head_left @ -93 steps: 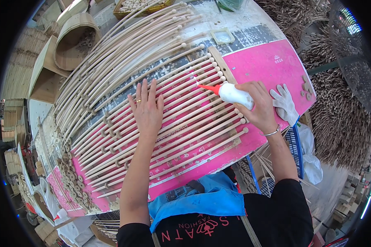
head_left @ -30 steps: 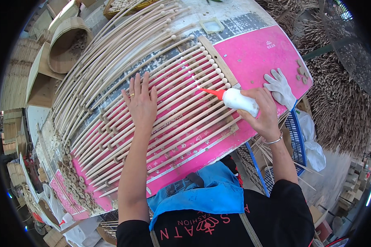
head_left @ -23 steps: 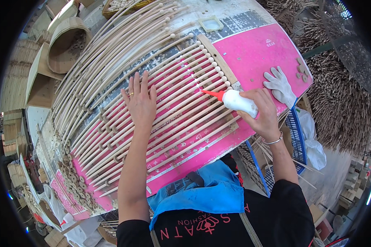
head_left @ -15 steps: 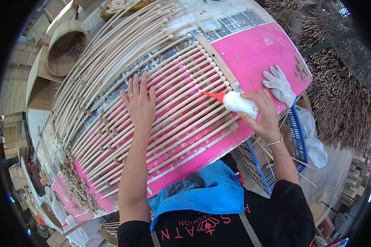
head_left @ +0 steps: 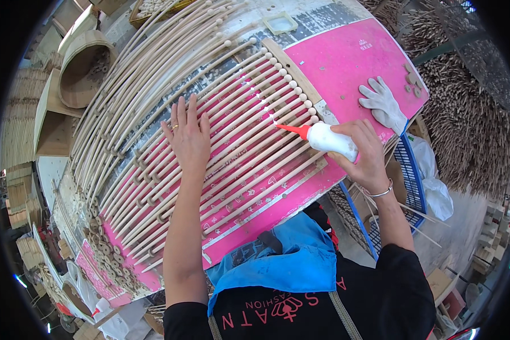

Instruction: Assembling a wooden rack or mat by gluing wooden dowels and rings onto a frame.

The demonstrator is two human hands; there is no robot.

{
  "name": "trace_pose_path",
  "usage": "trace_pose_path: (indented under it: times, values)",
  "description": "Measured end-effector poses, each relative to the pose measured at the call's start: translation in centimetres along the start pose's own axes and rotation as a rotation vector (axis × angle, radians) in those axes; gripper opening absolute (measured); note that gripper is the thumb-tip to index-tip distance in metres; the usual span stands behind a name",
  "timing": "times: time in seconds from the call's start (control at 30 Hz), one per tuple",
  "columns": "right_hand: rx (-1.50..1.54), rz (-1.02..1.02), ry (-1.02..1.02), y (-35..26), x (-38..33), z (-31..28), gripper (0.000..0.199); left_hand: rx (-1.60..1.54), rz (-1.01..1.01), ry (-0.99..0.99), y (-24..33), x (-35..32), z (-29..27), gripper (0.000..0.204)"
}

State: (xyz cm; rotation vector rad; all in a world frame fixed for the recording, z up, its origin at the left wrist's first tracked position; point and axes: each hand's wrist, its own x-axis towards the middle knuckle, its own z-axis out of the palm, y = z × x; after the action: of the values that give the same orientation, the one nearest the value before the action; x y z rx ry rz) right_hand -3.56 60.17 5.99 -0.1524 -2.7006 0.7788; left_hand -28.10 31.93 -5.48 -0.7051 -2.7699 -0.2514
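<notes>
My right hand is wrapped round a white squeeze bottle with a red nozzle. The nozzle tip points left and touches or hovers just over the row of wooden sticks. White dabs of glue run in a line across the sticks on the far side of the tip. Round wooden balls cap the sticks' right ends, close to a wooden strip. My left hand lies flat on the sticks, fingers spread, holding nothing. Wooden rings sit on the sticks towards their left ends.
More ball-ended sticks lie at the far left. Loose wooden rings pile at the table's left edge. A white glove rests on the pink sheet. A blue crate stands right of the table, below a big stick bundle.
The bottle's nozzle has moved onto a nearer stick, and the line of white dabs has grown slightly. My left hand remains flat on the sticks.
</notes>
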Motion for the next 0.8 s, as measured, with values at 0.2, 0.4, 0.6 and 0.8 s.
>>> trace_pose_path:
  times: [0.2,0.4,0.6,0.8]
  values:
    - [0.024,0.031,0.026,0.0,-1.0,-0.1,0.048,-0.01,0.012,0.029,0.0,0.0,0.1,0.05]
    - [-0.009,-0.003,0.038,0.0,-1.6,0.0,0.051,0.003,0.008,0.021,0.0,0.1,0.1,0.05]
    - [-0.017,-0.006,0.027,-0.5,-1.9,-0.3,0.052,0.0,0.013,0.024,-0.1,0.1,0.0,0.05]
    - [-0.005,0.037,0.049,-1.0,-2.7,-0.7,0.051,0.011,0.024,0.037,-0.2,0.0,0.3,0.05]
